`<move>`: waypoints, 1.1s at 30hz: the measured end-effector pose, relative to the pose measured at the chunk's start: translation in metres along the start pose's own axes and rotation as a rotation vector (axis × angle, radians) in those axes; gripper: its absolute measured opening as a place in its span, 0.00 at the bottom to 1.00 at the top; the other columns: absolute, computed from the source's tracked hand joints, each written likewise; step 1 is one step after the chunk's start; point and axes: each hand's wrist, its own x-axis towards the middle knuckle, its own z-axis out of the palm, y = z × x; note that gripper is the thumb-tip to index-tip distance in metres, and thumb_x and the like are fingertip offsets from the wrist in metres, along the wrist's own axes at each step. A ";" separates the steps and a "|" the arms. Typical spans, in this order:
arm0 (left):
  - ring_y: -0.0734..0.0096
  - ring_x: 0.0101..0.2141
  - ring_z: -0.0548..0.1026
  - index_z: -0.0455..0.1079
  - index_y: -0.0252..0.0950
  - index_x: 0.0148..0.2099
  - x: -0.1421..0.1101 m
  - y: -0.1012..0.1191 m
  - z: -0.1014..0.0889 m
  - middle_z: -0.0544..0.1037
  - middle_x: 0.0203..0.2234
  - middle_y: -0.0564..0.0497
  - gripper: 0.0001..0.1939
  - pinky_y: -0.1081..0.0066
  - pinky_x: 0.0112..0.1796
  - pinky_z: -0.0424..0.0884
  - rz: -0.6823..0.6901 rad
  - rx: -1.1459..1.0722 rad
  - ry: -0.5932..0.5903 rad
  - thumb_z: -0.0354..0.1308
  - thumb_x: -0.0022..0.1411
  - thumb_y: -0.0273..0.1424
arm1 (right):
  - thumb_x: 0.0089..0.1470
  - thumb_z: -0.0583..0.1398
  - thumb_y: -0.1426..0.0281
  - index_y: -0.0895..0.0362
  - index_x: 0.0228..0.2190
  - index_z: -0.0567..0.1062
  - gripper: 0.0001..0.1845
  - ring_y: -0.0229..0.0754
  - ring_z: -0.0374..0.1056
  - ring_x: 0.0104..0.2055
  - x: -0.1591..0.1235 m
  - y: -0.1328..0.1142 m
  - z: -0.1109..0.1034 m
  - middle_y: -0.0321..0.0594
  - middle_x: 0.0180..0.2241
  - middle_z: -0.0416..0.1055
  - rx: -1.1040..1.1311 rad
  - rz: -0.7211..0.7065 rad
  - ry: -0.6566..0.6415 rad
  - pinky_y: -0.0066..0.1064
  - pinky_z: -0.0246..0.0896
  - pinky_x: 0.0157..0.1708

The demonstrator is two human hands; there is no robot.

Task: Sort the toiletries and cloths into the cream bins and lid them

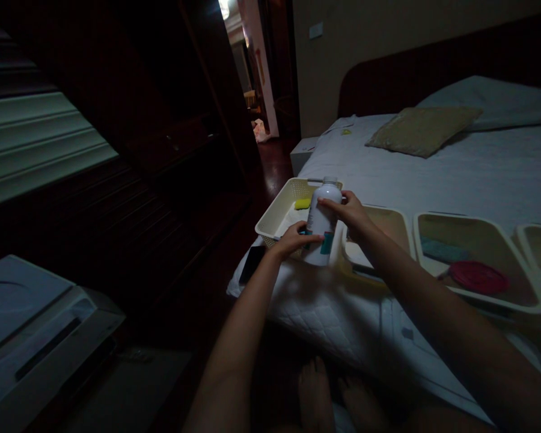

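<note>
A white bottle (pixel 321 211) with a teal band near its base is held upright, slightly tilted, in front of the leftmost cream basket (pixel 270 221). My left hand (pixel 294 239) grips the lower part of it, thumb across the label. Higher up, my right hand (pixel 349 210) closes round the bottle's right side near the shoulder. Inside that basket lie a yellow item (pixel 302 204) and something white, partly hidden by the bottle. The bottle covers the basket's right end.
More cream baskets stand in a row on the bed (pixel 333 325); one holds a red round item (pixel 478 276) and a blue-green cloth (pixel 444 249). A black phone-like slab (pixel 252 264) lies by the bed's corner. A white appliance (pixel 40 337) stands at left; a cushion (pixel 424 130) lies behind.
</note>
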 end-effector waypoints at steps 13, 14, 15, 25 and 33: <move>0.66 0.39 0.72 0.69 0.36 0.47 -0.002 -0.008 -0.002 0.74 0.42 0.47 0.28 0.71 0.35 0.65 -0.013 -0.127 0.028 0.65 0.43 0.41 | 0.36 0.65 0.53 0.50 0.40 0.68 0.28 0.43 0.66 0.43 -0.010 -0.010 -0.005 0.37 0.38 0.71 0.093 0.064 -0.179 0.38 0.59 0.42; 0.66 0.39 0.72 0.69 0.36 0.47 -0.002 -0.008 -0.002 0.74 0.43 0.46 0.28 0.71 0.35 0.65 -0.018 -0.133 0.032 0.65 0.43 0.41 | 0.37 0.65 0.53 0.50 0.40 0.68 0.28 0.43 0.66 0.43 -0.010 -0.010 -0.005 0.37 0.38 0.71 0.090 0.075 -0.177 0.38 0.59 0.41; 0.66 0.40 0.72 0.69 0.36 0.47 -0.001 -0.008 -0.002 0.74 0.43 0.46 0.28 0.71 0.35 0.65 -0.025 -0.139 0.035 0.65 0.43 0.41 | 0.37 0.65 0.52 0.50 0.40 0.69 0.27 0.43 0.66 0.42 -0.010 -0.010 -0.006 0.37 0.38 0.71 0.088 0.085 -0.177 0.37 0.60 0.40; 0.67 0.40 0.72 0.69 0.36 0.48 0.002 -0.019 -0.005 0.74 0.44 0.47 0.28 0.70 0.37 0.65 -0.063 -0.162 -0.036 0.66 0.43 0.40 | 0.41 0.66 0.60 0.55 0.33 0.72 0.17 0.38 0.68 0.36 -0.006 0.004 -0.009 0.38 0.35 0.72 0.194 0.217 -0.245 0.27 0.64 0.33; 0.65 0.42 0.72 0.69 0.36 0.48 0.003 -0.021 -0.004 0.75 0.43 0.46 0.29 0.70 0.39 0.65 -0.102 -0.166 -0.025 0.66 0.43 0.40 | 0.45 0.63 0.63 0.56 0.38 0.73 0.17 0.43 0.69 0.40 0.001 0.012 -0.008 0.43 0.39 0.73 0.212 0.208 -0.303 0.32 0.66 0.39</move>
